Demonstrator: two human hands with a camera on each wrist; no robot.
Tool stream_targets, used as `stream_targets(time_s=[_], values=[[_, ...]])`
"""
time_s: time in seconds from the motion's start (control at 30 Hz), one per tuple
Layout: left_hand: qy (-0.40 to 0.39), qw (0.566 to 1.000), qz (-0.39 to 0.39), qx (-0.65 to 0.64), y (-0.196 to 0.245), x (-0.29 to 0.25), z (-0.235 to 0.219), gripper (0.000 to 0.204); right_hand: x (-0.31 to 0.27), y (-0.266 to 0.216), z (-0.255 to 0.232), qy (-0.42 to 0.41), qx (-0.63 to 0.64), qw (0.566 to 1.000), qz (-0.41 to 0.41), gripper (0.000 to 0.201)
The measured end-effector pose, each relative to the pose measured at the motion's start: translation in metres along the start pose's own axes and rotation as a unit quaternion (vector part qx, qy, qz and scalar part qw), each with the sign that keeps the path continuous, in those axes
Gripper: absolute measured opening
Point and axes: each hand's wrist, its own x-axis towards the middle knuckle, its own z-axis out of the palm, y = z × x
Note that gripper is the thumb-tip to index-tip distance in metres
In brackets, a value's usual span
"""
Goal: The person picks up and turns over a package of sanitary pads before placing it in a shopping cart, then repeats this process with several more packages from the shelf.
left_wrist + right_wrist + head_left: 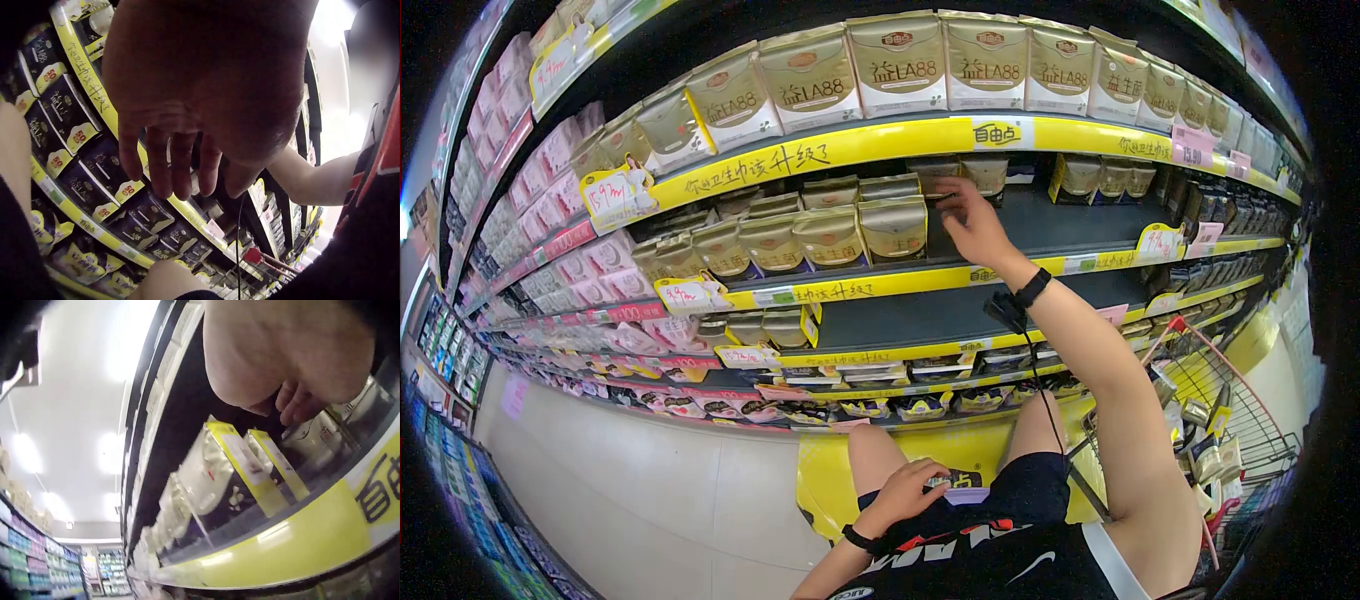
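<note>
Nearest, the left hand (pixel 903 492) hung by the dark shorts (pixel 1032 482), its grip slack and empty. Farther out, the right hand (pixel 980 232) hovered over a shelf (pixel 1055 222), fingers loosely bent, with nothing visibly held; contact was unclear. Gold packs (pixel 894 232) stood just left of it, rear packs (pixel 985 173) beyond. This seemed a reach; the next move likely called for pinching a pack.

Shop, supermarket-style aisle. Tells: tiered shelves (pixel 1070 222) stocked with rows of matching gold packs (pixel 892 230), yellow printed shelf-edge strips (pixel 900 138), handwritten price cards (pixel 1161 241), one reading 9.9, wire trolley (pixel 1262 452) loaded with packaged goods (pixel 1206 462), pale tiled floor (pixel 650 480). Right wrist view adds bright ceiling lights (pixel 27 454), more stocked shelving (pixel 37 556) at left and far end.
</note>
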Motion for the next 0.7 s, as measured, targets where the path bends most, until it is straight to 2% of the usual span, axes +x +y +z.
stream_targets(time_s=[0.07,0.17,0.27,0.3,0.43,0.47,0.5,0.57,0.6,0.7], values=[[0.009,1.000,-0.003,-0.010,-0.001,0.000,0.003,0.026,-0.014,0.002,-0.006,0.070,0.054,0.996,0.013,0.044],[0.019,1.000,-0.003,0.002,0.006,-0.002,0.007,0.025,-0.053,-0.009,-0.023,0.112,0.122,0.985,0.044,0.035],[0.004,1.000,-0.019,-0.012,0.013,-0.002,0.013,0.026,-0.108,-0.013,-0.056,0.092,0.191,0.976,0.052,0.037],[-0.003,1.000,-0.022,-0.011,0.014,0.001,0.015,0.026,-0.125,-0.015,-0.070,0.099,0.179,0.976,0.069,0.037],[-0.035,0.999,0.003,-0.015,0.014,0.012,0.028,0.026,-0.193,-0.007,-0.144,0.153,0.127,0.969,0.147,0.039],[-0.042,0.999,0.011,-0.013,0.014,0.016,0.033,0.026,-0.208,-0.009,-0.166,0.176,0.128,0.957,0.192,0.037],[-0.050,0.998,0.020,-0.011,0.014,0.022,0.037,0.026,-0.222,-0.007,-0.185,0.215,0.081,0.957,0.178,0.033],[-0.073,0.997,0.030,-0.023,0.020,0.036,0.043,0.026,-0.248,-0.013,-0.226,0.281,0.074,0.929,0.231,0.030],[-0.085,0.995,0.036,-0.031,0.023,0.042,0.047,0.026,-0.263,-0.013,-0.248,0.328,0.146,0.904,0.231,0.029],[-0.106,0.991,0.077,-0.030,0.029,0.062,0.061,0.026,-0.317,-0.008,-0.322,0.413,0.212,0.856,0.228,0.022]])
